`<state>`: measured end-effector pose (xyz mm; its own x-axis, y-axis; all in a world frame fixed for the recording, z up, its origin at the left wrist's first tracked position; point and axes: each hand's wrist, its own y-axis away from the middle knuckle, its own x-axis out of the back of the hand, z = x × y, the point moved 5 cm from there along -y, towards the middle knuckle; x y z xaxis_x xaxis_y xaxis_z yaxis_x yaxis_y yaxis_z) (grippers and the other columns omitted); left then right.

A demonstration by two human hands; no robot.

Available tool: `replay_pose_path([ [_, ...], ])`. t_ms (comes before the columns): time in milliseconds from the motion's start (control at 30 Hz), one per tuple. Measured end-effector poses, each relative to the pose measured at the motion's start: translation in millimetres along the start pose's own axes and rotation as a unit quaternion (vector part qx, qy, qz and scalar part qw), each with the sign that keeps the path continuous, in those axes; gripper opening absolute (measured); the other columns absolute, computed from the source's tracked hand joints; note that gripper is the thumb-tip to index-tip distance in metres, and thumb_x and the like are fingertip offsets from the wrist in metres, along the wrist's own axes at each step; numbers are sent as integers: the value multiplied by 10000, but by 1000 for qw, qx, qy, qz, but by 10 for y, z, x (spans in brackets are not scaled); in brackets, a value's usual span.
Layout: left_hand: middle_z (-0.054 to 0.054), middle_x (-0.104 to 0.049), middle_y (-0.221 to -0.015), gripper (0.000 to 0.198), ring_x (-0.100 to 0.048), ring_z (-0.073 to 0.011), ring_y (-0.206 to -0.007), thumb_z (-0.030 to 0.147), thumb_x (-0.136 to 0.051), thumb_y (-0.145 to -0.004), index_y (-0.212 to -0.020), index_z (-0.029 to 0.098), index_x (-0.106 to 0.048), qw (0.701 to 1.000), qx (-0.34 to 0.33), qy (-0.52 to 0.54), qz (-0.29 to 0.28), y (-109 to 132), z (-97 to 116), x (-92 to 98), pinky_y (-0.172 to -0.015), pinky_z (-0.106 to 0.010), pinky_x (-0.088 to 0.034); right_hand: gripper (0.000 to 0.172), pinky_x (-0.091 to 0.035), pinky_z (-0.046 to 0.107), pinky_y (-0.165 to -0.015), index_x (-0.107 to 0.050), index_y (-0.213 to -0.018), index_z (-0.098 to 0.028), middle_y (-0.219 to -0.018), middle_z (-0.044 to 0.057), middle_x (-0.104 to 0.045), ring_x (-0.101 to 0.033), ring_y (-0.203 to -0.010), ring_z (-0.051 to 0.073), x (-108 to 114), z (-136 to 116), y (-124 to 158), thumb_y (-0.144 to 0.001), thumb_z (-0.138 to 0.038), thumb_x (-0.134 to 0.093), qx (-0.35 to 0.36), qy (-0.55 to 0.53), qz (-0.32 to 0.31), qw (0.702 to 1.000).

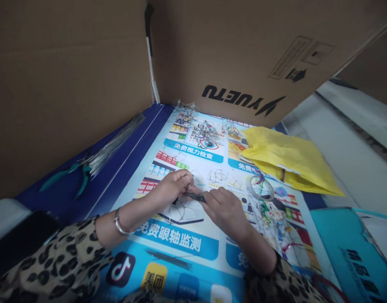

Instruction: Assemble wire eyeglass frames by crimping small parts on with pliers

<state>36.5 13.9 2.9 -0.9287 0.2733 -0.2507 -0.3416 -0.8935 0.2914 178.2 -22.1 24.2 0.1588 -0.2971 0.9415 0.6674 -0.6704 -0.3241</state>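
Observation:
Over the middle of a printed poster (193,158), my two hands are close together. My left hand (178,185) is closed in a pinch, its fingertips on something too small to make out. My right hand (223,206) is closed around a thin dark tool (195,196) that points left, toward the left fingers. Thin looped wires (184,213) lie beneath the hands. Dark thin strips (170,259) rest on the poster nearer me. A roll of clear tape (262,187) lies right of the hands, with coloured threads (264,210) near it.
Green-handled pliers (62,176) and a bundle of thin wires (113,145) lie at the left. A yellow bag (291,158) is at the right, above a turquoise packet (341,248). Cardboard walls (218,50) stand behind. A dark device (26,235) sits at lower left.

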Motion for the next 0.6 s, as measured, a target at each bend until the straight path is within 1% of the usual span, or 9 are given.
replay_pose_path([
  [100,-68,-680,-739,232,-633,-163,-636,385,-519,-820,-709,180,-512,1000,-10,-20,-9,0,3,-8,-532,-228,-467,190,-323,289,-605,-587,-796,-182,-689,28,-562,-473,-679,159,-27,19,16,-873,-325,-487,-21,-30,-15,999],
  [200,-67,-680,-741,230,-637,-170,-655,374,-510,-824,-704,179,-520,999,-14,-37,-12,12,25,-24,-549,-234,-468,211,-346,262,-607,-607,-853,-178,-703,31,-587,-510,-685,148,-34,32,29,-887,-330,-465,-34,-77,-25,996],
  [367,-59,-673,-722,224,-633,-170,-670,370,-521,-818,-704,177,-534,999,-25,-35,-18,23,46,-40,-566,-231,-459,250,-393,237,-628,-619,-949,-178,-753,33,-631,-574,-713,139,-78,58,37,-904,-336,-431,-62,-154,-85,982],
  [500,-57,-667,-736,223,-624,-157,-671,355,-505,-833,-711,172,-539,999,-35,-31,-17,25,46,-47,-575,-226,-449,266,-418,240,-665,-606,-1042,-186,-807,44,-659,-601,-756,145,-103,65,33,-908,-323,-423,-71,-180,-116,974],
  [600,-47,-658,-740,234,-611,-146,-668,346,-472,-854,-711,167,-521,999,-32,-39,-18,26,31,-57,-581,-229,-448,276,-423,244,-666,-594,-1083,-204,-845,39,-670,-608,-772,152,-118,74,32,-903,-329,-426,-80,-190,-137,969],
])
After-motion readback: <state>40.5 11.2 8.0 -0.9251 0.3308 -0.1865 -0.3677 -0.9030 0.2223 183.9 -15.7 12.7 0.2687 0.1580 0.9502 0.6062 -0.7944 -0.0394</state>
